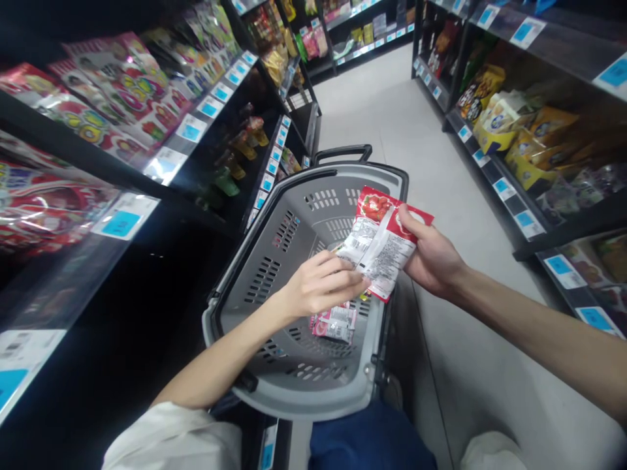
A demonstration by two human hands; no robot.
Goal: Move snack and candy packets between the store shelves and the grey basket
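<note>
A red and white snack packet (379, 245) is tilted above the shopping basket, its printed back with the centre seam facing me. My right hand (431, 251) grips its right edge, thumb across the front and fingers behind. At the lower left edge of the packet is my left hand (326, 281), its fingers bent against the wrapper and its thumb hidden. Below both hands stands the grey shopping basket (255, 254) with slotted walls and a black rim. A pink and white packet (336, 324) lies inside it, partly covered by my left hand.
Shelves with bagged sweets (132, 88) and blue-and-white price tags (122, 222) rise close on the left. On the right, another shelf (519, 215) carries yellow snack bags (504, 121). A grey tiled aisle floor (362, 104) runs between them. The basket's black handle (343, 153) is at its far end.
</note>
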